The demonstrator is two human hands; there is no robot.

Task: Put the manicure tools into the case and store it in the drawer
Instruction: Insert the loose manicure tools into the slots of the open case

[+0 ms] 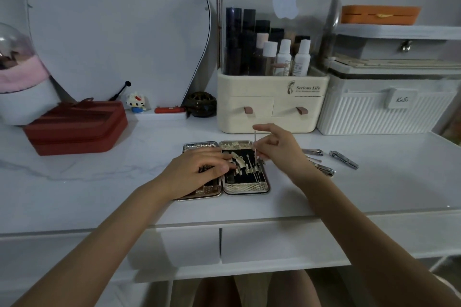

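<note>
Metal pick point(255, 142) pinched upright in right hand point(277, 149); left hand point(199, 169) flat, steadying open case point(245, 189). Slide pick under free loop, keeping case pinned.

The left hand point(199, 169) hides most of the case's point(245, 188) left half.

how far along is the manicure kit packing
Partly done: a few thin tools already sit in the open case. In hand: the right hand holds a thin tool over it; the left hand rests on the case. Left: nail clippers on the table, then closing and storing.
</note>
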